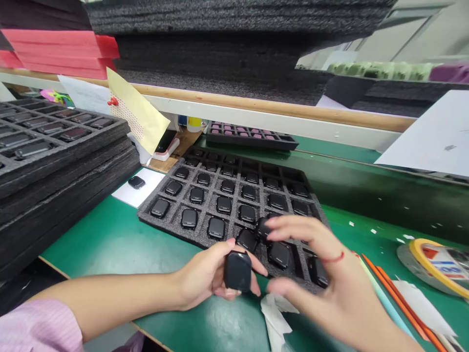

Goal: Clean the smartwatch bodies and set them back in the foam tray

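My left hand [214,274] is closed on a black square watch body [238,270], held just in front of the near edge of a black foam tray [172,222]. The tray's pockets hold several more black watch bodies [216,227]. My right hand [318,266] hovers over the tray's near right corner, slightly blurred by motion. Its fingers are spread and its fingertips touch a watch body [263,227] lying in a pocket. A red thread is tied on one of its fingers.
A tall stack of foam trays [54,166] stands at the left. A single watch body [137,182] lies on white paper. Another tray with pink parts [252,135] sits behind. Tape roll [436,261], orange sticks [399,300] and crumpled tissue [274,315] lie at the right.
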Available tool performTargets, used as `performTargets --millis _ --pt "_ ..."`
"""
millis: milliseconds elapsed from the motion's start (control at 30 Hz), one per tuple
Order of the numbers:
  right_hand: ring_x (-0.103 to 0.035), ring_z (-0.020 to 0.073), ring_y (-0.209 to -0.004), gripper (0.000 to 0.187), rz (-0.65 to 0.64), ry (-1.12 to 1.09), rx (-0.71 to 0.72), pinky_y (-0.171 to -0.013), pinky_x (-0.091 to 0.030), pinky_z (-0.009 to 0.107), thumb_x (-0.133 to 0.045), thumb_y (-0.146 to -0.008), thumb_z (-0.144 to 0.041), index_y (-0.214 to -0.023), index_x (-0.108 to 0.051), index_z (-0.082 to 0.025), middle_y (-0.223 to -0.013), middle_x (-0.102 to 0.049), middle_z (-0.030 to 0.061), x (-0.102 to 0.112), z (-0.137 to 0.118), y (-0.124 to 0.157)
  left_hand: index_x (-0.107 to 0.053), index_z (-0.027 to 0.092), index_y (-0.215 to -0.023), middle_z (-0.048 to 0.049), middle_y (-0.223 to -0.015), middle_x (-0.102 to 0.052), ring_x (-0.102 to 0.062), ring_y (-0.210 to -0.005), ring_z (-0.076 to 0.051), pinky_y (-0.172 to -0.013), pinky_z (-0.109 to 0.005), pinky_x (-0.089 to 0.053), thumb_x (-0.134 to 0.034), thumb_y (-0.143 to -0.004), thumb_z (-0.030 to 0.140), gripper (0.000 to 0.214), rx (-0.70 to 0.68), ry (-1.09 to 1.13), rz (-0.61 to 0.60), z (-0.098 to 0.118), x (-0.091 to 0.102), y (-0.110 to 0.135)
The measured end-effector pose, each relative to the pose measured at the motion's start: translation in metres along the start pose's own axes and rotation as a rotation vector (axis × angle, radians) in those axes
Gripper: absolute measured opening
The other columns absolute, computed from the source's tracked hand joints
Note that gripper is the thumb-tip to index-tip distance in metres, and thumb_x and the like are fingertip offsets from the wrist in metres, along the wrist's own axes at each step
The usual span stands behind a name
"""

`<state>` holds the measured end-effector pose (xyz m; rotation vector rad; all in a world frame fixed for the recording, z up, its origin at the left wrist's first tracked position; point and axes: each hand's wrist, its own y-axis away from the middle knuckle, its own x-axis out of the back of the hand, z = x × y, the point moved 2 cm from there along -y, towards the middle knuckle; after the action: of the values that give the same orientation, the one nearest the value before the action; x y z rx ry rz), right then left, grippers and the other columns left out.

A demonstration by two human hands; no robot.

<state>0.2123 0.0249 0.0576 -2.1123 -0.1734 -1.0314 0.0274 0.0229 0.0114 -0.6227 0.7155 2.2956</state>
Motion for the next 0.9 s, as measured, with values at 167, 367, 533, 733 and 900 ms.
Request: performTargets --millis 167,367,533,733,900 --pt "-0.067 0.0212 -0.11 0.014 -0.089 -0.063 0.127 -0.09 -0.058 0.033 -0.071 -0.088 -0.024 -0.098 -0.061 -0.023 -0.117 -0.067 0.0092 -0.013 -0.033 0.003 -0.062 0.013 -0.083 -0.0053 -0.073 -0.064 -0.04 -0.05 -0.007 -0.049 -0.025 -0.018 -0.059 -0.084 0.07 0.058 -0.035 0.115 -0.019 0.0 -0.002 0.0" --pt "-0.07 0.0211 -0.099 0.009 -0.032 -0.079 0.147 -0.082 -0.06 0.033 -0.071 -0.088 -0.025 -0.094 -0.064 -0.022 -0.109 -0.071 0.0095 -0.014 -0.036 0.0 -0.061 0.014 -0.084 -0.0006 -0.068 -0.059 -0.034 -0.047 -0.005 -0.048 -0.024 -0.017 -0.06 -0.085 0.068 0.054 -0.042 0.163 -0.066 0.001 -0.006 0.001" --pt "-0.071 0.0215 -0.1 0.005 -0.011 -0.041 0.165 -0.084 -0.06 0.034 -0.068 -0.091 -0.021 -0.089 -0.064 -0.023 -0.107 -0.072 0.0088 -0.015 -0.037 -0.002 -0.058 0.015 -0.081 0.0044 -0.061 -0.05 -0.03 -0.046 -0.005 -0.049 -0.024 -0.019 -0.064 -0.082 0.068 0.053 -0.027 0.175 -0.049 0.003 -0.004 0.001" --pt "-0.071 0.0195 -0.099 0.009 0.043 -0.1 0.078 -0.084 -0.06 0.031 -0.065 -0.089 -0.014 -0.086 -0.065 -0.023 -0.102 -0.071 0.0073 -0.015 -0.035 -0.004 -0.055 0.016 -0.081 0.005 -0.061 -0.051 -0.032 -0.044 -0.005 -0.05 -0.025 -0.017 -0.066 -0.083 0.067 0.052 -0.061 0.208 -0.09 0.005 -0.004 0.0" --pt "-0.07 0.016 -0.073 0.012 0.266 -0.299 -0.186 -0.065 -0.06 0.025 -0.068 -0.09 -0.022 -0.079 -0.066 -0.025 -0.079 -0.07 0.002 -0.002 -0.022 -0.005 -0.062 0.013 -0.09 -0.0031 -0.073 -0.067 -0.033 -0.042 -0.005 -0.051 -0.026 -0.02 -0.059 -0.089 0.065 0.052 -0.039 0.191 -0.108 0.002 -0.002 0.0"
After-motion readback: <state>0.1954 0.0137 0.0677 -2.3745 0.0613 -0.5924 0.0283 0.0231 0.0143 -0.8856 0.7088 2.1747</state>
